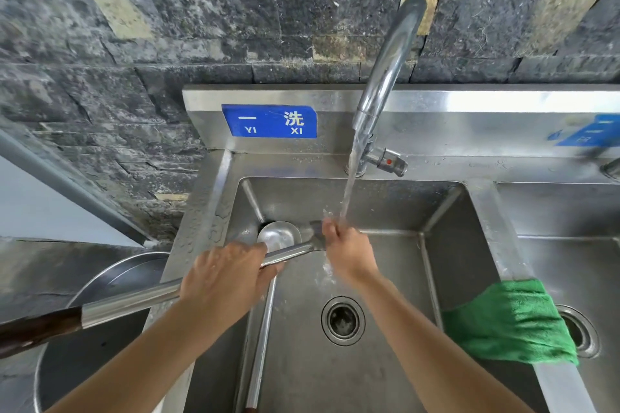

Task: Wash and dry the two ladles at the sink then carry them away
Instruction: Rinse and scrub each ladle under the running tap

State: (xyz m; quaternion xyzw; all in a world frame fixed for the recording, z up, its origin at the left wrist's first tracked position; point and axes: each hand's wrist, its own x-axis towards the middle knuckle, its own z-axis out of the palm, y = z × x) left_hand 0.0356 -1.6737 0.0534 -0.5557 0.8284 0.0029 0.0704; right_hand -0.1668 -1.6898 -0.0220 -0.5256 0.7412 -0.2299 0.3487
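**Ladle bowl rinsed under the running tap**

Grips the held ladle (134,303) by its steel shaft with the left hand (224,278), fingers wrapped tight round the metal, the dark wooden grip sticking out to the left past the sink (446,245). Angles it across the basin so that the bowl end sits under the water stream (349,184) falling from the faucet (385,77). Closes the right hand (349,251) over that bowl end, fingers curled on the metal, the bowl itself mostly hidden beneath them.

Leaves the second ladle (278,235) lying in the basin, bowl facing up in the far-left corner, handle running toward the near edge and passing under the left hand.

Has a green cloth (510,322) draped over the divider on the right, between the two basins. Shows a round drain (343,320) in the basin floor, a blue label (270,121) on the steel backsplash, and a round metal pan (100,278) just left of the sink.
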